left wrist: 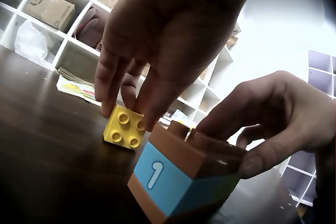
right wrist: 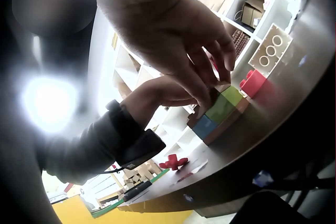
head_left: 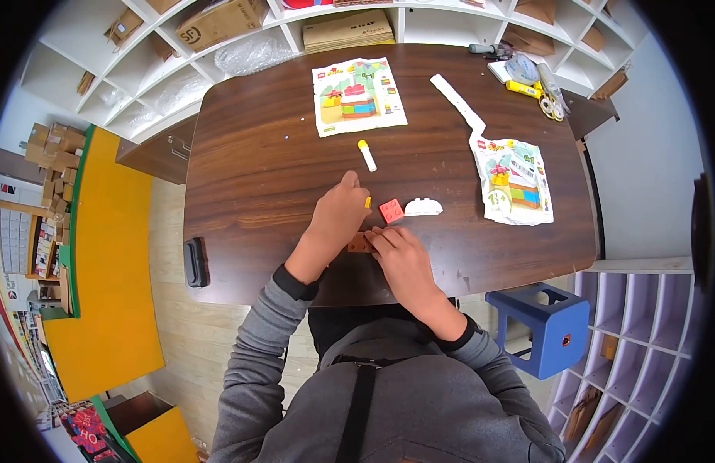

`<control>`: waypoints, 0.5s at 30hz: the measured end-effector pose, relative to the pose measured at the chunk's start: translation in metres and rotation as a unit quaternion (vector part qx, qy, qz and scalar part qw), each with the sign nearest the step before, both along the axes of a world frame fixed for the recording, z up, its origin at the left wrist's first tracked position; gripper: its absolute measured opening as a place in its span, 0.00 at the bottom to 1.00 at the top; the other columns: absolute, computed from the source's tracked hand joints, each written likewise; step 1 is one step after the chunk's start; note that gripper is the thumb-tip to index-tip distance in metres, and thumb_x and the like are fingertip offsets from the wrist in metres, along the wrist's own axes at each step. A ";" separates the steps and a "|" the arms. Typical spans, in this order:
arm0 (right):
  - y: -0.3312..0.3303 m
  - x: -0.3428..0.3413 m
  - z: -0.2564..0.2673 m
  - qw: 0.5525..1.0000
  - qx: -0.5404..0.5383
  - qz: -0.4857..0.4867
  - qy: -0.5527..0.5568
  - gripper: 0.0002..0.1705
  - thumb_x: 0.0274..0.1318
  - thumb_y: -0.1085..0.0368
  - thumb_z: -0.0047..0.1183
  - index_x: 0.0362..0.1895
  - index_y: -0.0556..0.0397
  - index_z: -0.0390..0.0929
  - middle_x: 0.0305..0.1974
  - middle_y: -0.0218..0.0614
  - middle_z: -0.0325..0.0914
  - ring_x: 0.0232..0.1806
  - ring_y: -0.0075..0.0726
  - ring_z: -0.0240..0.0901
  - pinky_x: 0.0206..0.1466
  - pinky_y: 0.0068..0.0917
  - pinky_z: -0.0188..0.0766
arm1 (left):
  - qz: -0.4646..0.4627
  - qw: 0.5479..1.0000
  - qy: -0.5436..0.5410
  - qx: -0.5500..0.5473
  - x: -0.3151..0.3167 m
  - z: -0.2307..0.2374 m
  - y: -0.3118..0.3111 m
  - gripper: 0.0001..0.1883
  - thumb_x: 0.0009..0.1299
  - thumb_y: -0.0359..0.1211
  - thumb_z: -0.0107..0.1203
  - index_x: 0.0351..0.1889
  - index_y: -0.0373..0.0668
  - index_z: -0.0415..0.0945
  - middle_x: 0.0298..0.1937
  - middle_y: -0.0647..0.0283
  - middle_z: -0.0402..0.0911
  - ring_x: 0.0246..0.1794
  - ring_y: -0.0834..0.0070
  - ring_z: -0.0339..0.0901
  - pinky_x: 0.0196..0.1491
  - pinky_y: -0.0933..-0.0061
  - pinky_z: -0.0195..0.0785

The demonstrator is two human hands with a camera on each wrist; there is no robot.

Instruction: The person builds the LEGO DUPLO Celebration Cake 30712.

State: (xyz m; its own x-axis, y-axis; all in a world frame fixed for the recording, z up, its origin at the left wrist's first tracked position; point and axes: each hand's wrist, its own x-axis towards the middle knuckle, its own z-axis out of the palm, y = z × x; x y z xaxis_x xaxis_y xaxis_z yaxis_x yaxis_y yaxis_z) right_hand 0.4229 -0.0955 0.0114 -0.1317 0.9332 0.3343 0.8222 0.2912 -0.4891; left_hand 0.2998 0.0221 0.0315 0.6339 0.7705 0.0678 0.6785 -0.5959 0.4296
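Observation:
My left hand (head_left: 336, 217) (left wrist: 170, 40) pinches a yellow four-stud brick (head_left: 367, 202) (left wrist: 124, 128) close to the tabletop, beyond a brick stack. The stack (head_left: 358, 243) (left wrist: 163, 174) (right wrist: 222, 109) has brown layers above and below a middle layer of blue and green, with a "1" on the blue side. My right hand (head_left: 404, 266) (left wrist: 286, 116) (right wrist: 165, 35) grips the stack's right end, thumb on its side. Right of the yellow brick lie a red brick (head_left: 391, 211) (right wrist: 254, 84) and a white rounded piece (head_left: 424, 207) (right wrist: 271, 49).
A white stick with a yellow top (head_left: 367, 157) lies beyond my left hand. Printed bags lie at the back (head_left: 357, 99) and right (head_left: 516, 182). A red piece (right wrist: 174, 162) shows in the right wrist view. A black case (head_left: 194, 262) lies left; tools and yellow glue (head_left: 523, 89) back right.

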 end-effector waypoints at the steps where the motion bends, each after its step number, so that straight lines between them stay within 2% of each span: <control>1: 0.000 0.001 0.000 1.000 0.001 -0.002 0.003 0.21 0.41 0.75 0.51 0.46 0.61 0.75 0.43 0.39 0.75 0.48 0.41 0.69 0.47 0.32 0.68 | -0.001 1.000 0.011 -0.001 0.001 -0.001 0.002 0.11 0.59 0.29 0.59 0.40 0.37 0.78 0.40 0.57 0.70 0.38 0.57 0.75 0.40 0.59 0.70; 5: -0.001 0.003 0.003 1.000 -0.004 -0.002 0.016 0.18 0.43 0.75 0.51 0.44 0.60 0.74 0.43 0.39 0.75 0.47 0.41 0.69 0.47 0.32 0.67 | -0.003 0.998 0.063 0.012 0.006 -0.002 0.008 0.14 0.63 0.31 0.56 0.46 0.37 0.75 0.40 0.55 0.68 0.37 0.56 0.75 0.40 0.59 0.71; 9: -0.002 0.004 0.003 0.999 -0.003 -0.012 0.046 0.15 0.47 0.73 0.52 0.42 0.58 0.73 0.41 0.37 0.75 0.45 0.40 0.69 0.45 0.32 0.68 | 0.013 0.997 0.078 -0.004 0.005 -0.006 0.015 0.13 0.67 0.33 0.52 0.46 0.35 0.73 0.40 0.52 0.68 0.38 0.54 0.74 0.40 0.58 0.71; 11: -0.002 0.004 -0.004 0.999 0.013 -0.010 0.045 0.14 0.47 0.72 0.53 0.42 0.57 0.73 0.40 0.36 0.75 0.45 0.40 0.69 0.44 0.32 0.68 | -0.016 0.996 0.093 -0.013 -0.001 -0.024 0.022 0.13 0.69 0.35 0.49 0.44 0.35 0.73 0.40 0.51 0.68 0.39 0.52 0.74 0.41 0.57 0.70; 15: -0.001 0.005 -0.009 0.998 0.031 -0.008 0.052 0.14 0.47 0.71 0.54 0.41 0.57 0.73 0.39 0.35 0.74 0.44 0.39 0.69 0.43 0.32 0.69 | -0.009 0.995 0.101 0.009 0.004 -0.018 0.025 0.13 0.70 0.36 0.48 0.44 0.36 0.72 0.41 0.50 0.69 0.40 0.51 0.74 0.42 0.56 0.70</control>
